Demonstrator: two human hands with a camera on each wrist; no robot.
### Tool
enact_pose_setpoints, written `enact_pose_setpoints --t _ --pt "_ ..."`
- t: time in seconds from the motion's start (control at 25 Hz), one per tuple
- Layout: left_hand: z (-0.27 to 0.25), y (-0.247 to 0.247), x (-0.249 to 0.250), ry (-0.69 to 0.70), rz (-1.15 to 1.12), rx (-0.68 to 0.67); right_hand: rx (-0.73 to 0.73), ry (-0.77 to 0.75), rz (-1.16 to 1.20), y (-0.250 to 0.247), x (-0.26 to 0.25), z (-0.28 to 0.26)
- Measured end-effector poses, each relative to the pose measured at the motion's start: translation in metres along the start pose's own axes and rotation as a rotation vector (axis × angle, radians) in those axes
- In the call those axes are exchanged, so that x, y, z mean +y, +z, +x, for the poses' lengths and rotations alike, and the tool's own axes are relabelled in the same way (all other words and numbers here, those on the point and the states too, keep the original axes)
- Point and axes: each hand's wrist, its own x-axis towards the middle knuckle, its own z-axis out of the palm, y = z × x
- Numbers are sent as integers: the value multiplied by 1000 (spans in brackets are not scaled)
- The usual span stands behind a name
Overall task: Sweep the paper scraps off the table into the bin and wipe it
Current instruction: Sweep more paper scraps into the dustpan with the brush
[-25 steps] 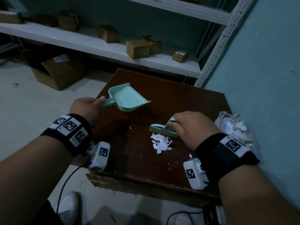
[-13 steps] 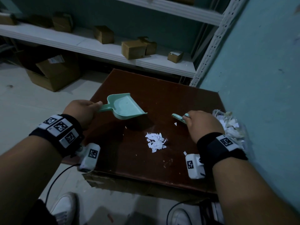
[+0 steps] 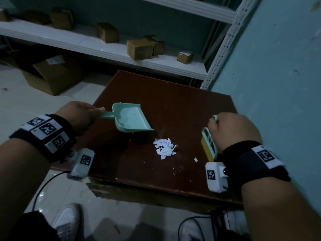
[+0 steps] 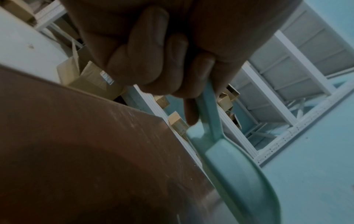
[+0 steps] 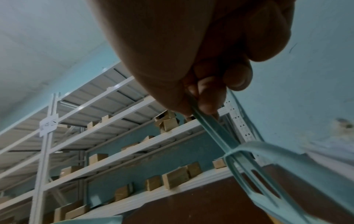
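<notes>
Right hand: the right hand [image 3: 232,131] is curling its fingers [image 5: 208,104] round the mint brush [image 3: 209,145], bristles pointing down just right of the scraps.
Left hand: the left hand [image 3: 79,114] is gripping the mint dustpan [image 3: 129,119] by its handle, lip tilting toward the table.
Scraps: paper scraps [image 3: 165,147] are lying heaped mid-table, between pan and brush.
Table: the brown table [image 3: 173,94] is sitting before white shelves [image 3: 104,47] carrying cardboard boxes [image 3: 139,48].

The room is dim; white metal shelves [image 3: 121,54] with cardboard boxes [image 3: 139,49] stand at 12 o'clock, a teal wall [image 3: 278,66] at 3 o'clock.
</notes>
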Motion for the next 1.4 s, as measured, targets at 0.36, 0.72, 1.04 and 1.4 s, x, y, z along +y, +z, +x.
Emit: enact_pose_setpoints --t 0.36,0.72,1.04,1.4 --pt "-6 -8 -4 8 161 32 -45 -119 291 22 -44 -4" --pt "3 -44 -21 89 152 -15 126 -119 187 13 -44 3" --pt "-4 -5 -17 267 549 -146 22 -154 187 22 -61 0" --pt "0 40 -18 274 618 -214 6 -202 451 38 -84 -2"
